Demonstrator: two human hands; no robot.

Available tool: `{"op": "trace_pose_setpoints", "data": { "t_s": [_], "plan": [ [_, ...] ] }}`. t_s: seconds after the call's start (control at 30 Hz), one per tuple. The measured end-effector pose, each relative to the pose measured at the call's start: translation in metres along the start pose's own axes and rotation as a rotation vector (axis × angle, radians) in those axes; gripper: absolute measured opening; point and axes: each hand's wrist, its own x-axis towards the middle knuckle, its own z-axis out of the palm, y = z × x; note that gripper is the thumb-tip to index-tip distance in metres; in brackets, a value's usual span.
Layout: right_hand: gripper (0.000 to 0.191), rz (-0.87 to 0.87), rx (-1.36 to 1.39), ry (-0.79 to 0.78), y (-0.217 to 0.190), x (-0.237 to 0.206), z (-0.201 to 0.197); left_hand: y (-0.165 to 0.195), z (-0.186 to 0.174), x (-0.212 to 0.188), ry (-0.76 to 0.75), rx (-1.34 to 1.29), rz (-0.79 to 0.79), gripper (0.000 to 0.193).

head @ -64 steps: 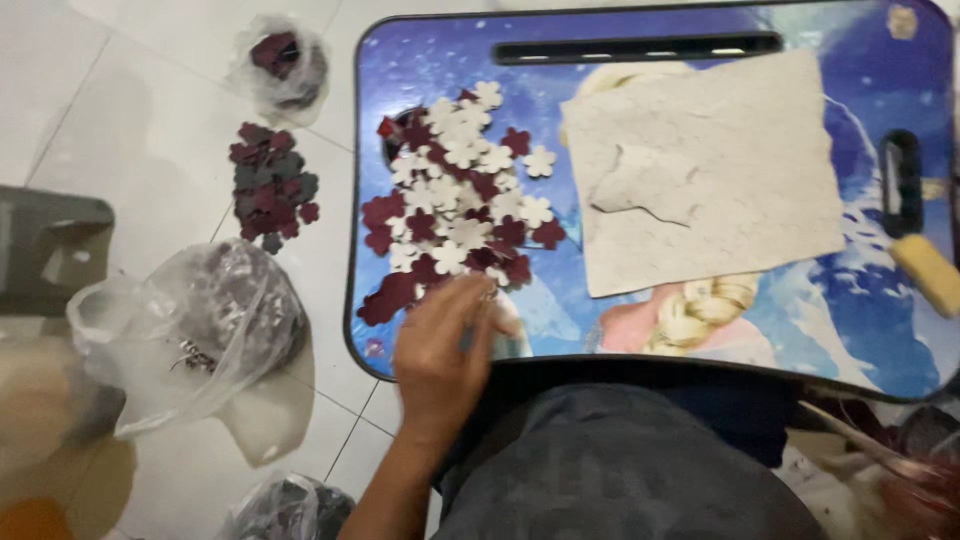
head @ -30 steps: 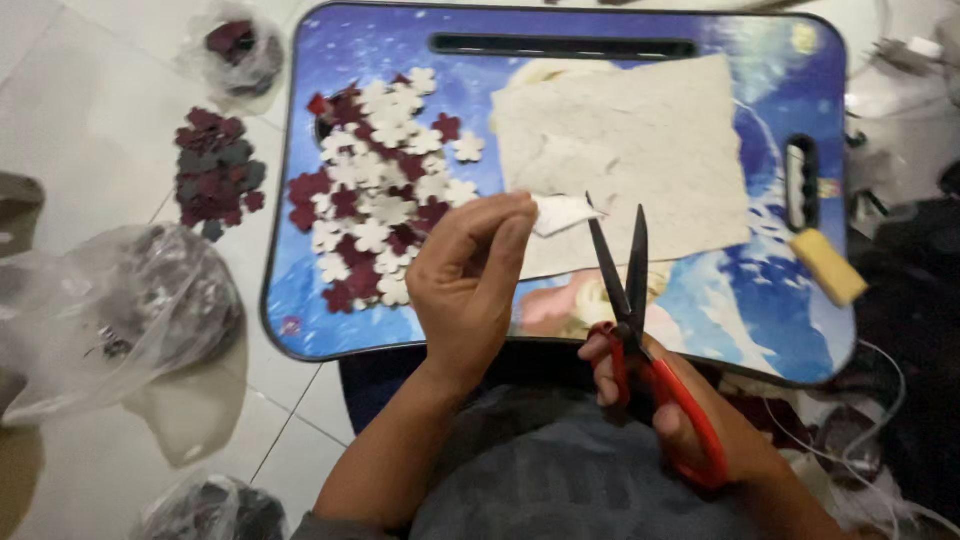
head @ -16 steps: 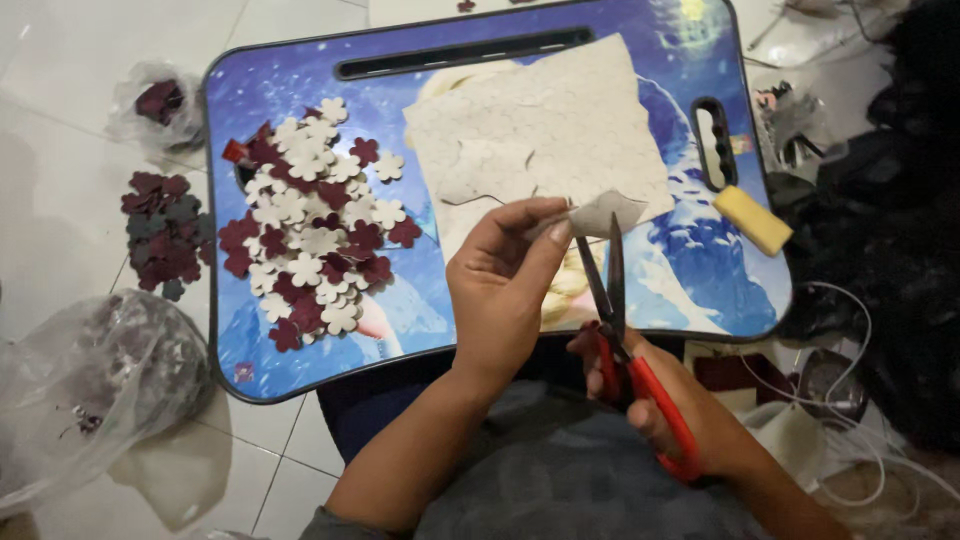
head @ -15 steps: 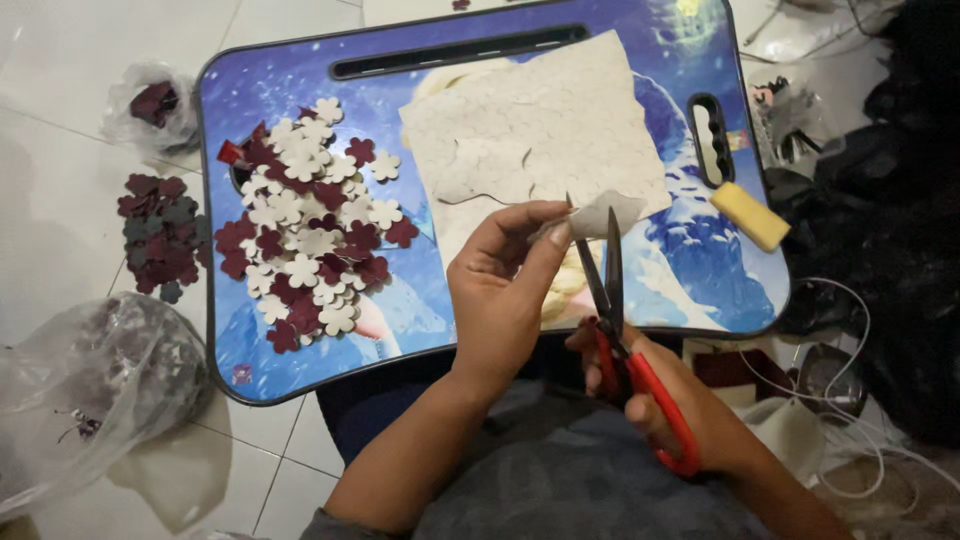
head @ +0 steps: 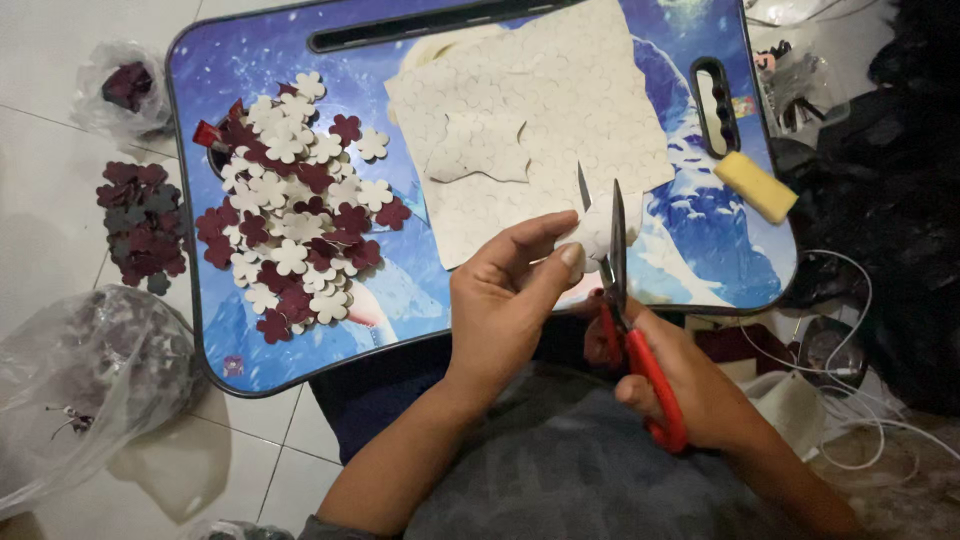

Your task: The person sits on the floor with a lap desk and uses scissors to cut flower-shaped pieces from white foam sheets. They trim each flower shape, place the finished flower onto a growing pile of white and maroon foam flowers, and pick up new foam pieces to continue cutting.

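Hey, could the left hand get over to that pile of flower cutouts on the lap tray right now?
Probably yes, but not freely. The pile of flower cutouts lies open on the lap tray, just left of the left hand, with nothing between. That hand is pinching a small white piece at the scissors, so it would have to let go first.

You are working under soft, even indoor light that is falling from above the lap tray (head: 250,345). Its glossy blue surface is showing faint glare near the top edge. Right of the tray, everything is sinking into darkness. Soft shadows are pooling below the tray; focus is holding throughout.
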Motion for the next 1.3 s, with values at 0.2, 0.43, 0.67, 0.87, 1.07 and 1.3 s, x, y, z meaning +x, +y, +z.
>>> {"op": "trace_pose_setpoints", "data": {
  "t_s": [0.2, 0.43, 0.67, 0.87, 1.07, 1.3],
  "plan": [
    [0.109, -0.033, -0.017, -0.013, 0.004, -0.003, -0.003, -0.003, 0.000, -0.008, -0.008, 0.081, 0.045, 0.033],
    [0.108, 0.092, 0.072, -0.099, 0.005, -0.012, -0.007, 0.002, -0.018, 0.008, 0.171, 0.026, 0.200, 0.027],
    [0.110, 0.156, 0.029, -0.128, 0.006, -0.009, -0.005, 0.005, -0.028, 0.009, 0.201, 0.105, 0.262, 0.028],
    [0.107, 0.188, -0.060, -0.141, 0.007, -0.008, -0.006, 0.005, -0.034, 0.010, 0.221, 0.098, 0.276, 0.029],
    [0.104, 0.208, -0.058, -0.154, 0.010, -0.009, -0.007, 0.006, -0.038, 0.009, 0.220, 0.140, 0.274, 0.028],
    [0.100, 0.190, 0.018, -0.145, 0.014, -0.005, -0.008, 0.005, -0.035, 0.007, 0.128, 0.099, 0.184, 0.031]
  ]
}}
